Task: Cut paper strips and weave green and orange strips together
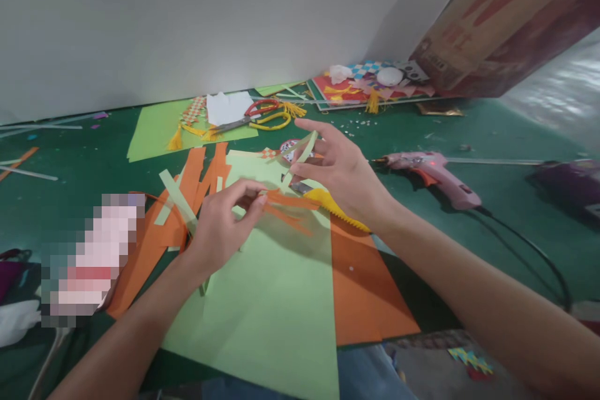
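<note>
My left hand (pixel 222 222) pinches thin orange paper strips (pixel 290 202) between thumb and fingers; their free ends look smeared by motion. Raised slightly to its right, my right hand (pixel 344 169) holds a bent pale green paper strip (pixel 305 151), its index finger stretched out. Both hands are over a large pale green paper sheet (pixel 272 306), which overlaps orange sheets (pixel 365 300). Beneath the right hand lies a yellow-handled cutter (pixel 342 211), partly covered. Just behind that hand is a small round patterned piece (pixel 289 150), partly hidden by the fingers.
A pink glue gun (pixel 434 172) with a black cord lies at right. Scissors (pixel 262 117), yellow tassels (pixel 174 139) and paper crafts (pixel 347 84) sit along the wall. Orange paper pieces (pixel 150 256) and a pixelated object (pixel 94 262) are at left on the green table (pixel 506 200).
</note>
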`<state>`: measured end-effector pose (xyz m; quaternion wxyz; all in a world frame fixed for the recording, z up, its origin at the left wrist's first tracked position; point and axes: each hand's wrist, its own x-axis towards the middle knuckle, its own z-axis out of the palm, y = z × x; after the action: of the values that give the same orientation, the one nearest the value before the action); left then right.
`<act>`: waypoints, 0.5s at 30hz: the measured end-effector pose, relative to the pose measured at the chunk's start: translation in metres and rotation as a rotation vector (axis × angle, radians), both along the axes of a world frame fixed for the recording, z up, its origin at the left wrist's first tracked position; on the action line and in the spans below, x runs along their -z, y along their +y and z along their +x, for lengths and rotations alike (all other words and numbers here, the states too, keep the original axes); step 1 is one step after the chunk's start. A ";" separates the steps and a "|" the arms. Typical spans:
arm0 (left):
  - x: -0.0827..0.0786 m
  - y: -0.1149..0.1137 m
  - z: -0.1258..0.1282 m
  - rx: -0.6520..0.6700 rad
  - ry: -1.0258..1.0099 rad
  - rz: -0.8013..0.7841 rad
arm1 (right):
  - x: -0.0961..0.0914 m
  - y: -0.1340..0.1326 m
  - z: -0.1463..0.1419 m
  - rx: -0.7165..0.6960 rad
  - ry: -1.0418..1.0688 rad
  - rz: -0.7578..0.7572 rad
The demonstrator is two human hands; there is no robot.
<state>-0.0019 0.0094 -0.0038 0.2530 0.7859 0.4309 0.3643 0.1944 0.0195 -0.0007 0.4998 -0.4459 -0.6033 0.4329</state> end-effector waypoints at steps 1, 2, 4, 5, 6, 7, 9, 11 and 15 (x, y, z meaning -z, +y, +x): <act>0.000 0.000 0.000 0.001 -0.007 -0.006 | 0.001 0.000 0.000 -0.007 -0.016 0.013; 0.000 0.000 0.000 0.001 -0.013 -0.013 | 0.002 0.000 0.001 -0.015 -0.029 0.022; 0.000 0.001 -0.001 0.004 -0.019 -0.021 | 0.002 0.000 0.001 -0.024 -0.036 0.027; 0.000 0.001 -0.001 0.005 -0.023 -0.025 | 0.001 0.000 0.000 -0.027 -0.032 0.022; 0.001 0.001 -0.001 0.006 -0.027 -0.032 | 0.000 -0.001 0.000 -0.029 -0.024 0.013; 0.001 0.001 -0.001 0.006 -0.032 -0.042 | -0.001 -0.001 -0.001 -0.032 -0.014 0.003; 0.001 0.001 0.000 0.006 -0.056 -0.064 | -0.004 -0.002 -0.003 -0.030 0.003 -0.007; 0.000 0.002 0.000 0.010 -0.087 -0.090 | -0.006 -0.004 -0.006 -0.006 -0.003 0.008; -0.001 0.002 0.001 0.014 -0.126 -0.136 | -0.010 -0.007 -0.009 0.055 -0.061 0.080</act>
<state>-0.0008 0.0118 -0.0024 0.3346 0.7455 0.4324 0.3812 0.1851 0.0127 0.0097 0.5106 -0.4549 -0.6225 0.3806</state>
